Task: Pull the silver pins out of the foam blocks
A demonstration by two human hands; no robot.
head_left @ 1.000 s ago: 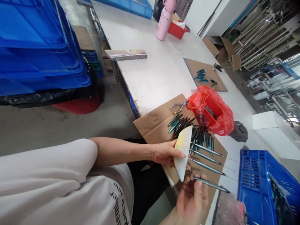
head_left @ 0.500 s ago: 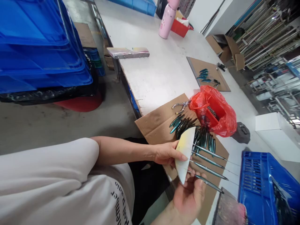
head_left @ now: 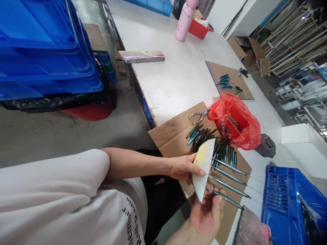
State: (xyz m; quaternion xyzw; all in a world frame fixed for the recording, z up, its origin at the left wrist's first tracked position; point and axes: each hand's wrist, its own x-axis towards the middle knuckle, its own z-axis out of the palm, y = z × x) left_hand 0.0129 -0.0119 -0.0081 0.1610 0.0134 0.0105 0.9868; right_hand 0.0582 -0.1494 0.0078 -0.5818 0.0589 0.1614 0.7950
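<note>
My left hand (head_left: 185,167) grips a white and yellow half-moon board (head_left: 204,166), with the thumb flat on its face. Several slim, shiny teal-grey fishing lures (head_left: 231,185) stick out from its straight edge in a row, with thin wires at their far ends. Under the board, my right hand (head_left: 205,212) has its fingers curled around the near end of the lowest lure (head_left: 228,199). Part of those fingertips is hidden by the board. A heap of dark teal lures (head_left: 204,137) lies behind the board on a cardboard sheet (head_left: 170,131).
A red plastic bag (head_left: 251,131) in a container and pliers (head_left: 199,116) are beyond the heap. Blue crate (head_left: 279,204) stands right. Another cardboard (head_left: 237,76) bears lures. Half-moon boards (head_left: 143,57), a pink bottle (head_left: 184,22) and red box (head_left: 198,30) sit farther back. Blue bins (head_left: 48,64) are stacked left.
The view has shifted slightly, so everything appears a little farther right. Both hands keep the same hold on the board and the lowest lure.
</note>
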